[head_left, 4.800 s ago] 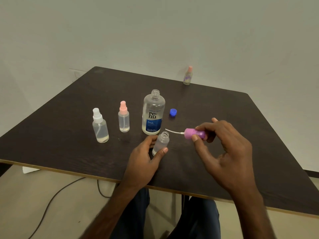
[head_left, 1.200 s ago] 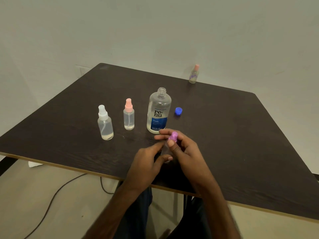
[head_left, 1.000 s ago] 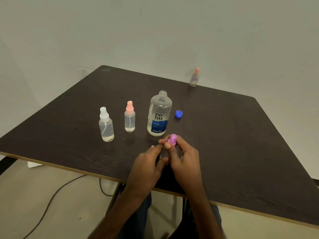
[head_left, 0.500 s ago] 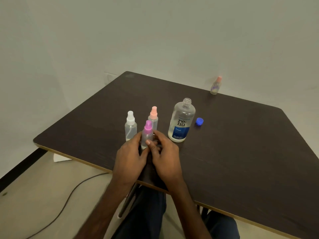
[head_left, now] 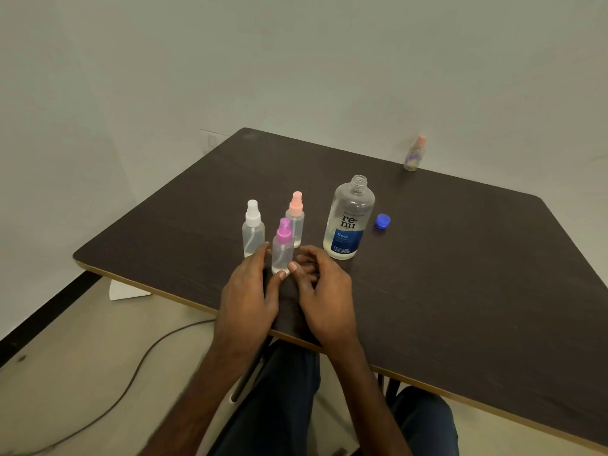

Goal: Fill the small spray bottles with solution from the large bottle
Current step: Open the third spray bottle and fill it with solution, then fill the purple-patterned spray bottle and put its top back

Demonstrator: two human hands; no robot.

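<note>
**Operator:** In the head view, where does the purple-capped spray bottle stand?

**Spotter:** Upright on the counter, close to the near edge. It is just in front of the white-capped bottle and the pink-capped bottle. Your left hand has its grip on it low down, with the forefinger up its left side and the thumb at its base.

**Operator:** And my right hand?

**Spotter:** Your grip there is loose and holds nothing. The fingers curl just right of the bottle, and your thumb tip touches its base.

**Operator:** The large bottle?

**Spotter:** Upright and uncapped, right of the pink-capped one, with a little liquid low inside. The blue cap lies just to its right. Another small bottle stands at the far edge, well apart.
</note>
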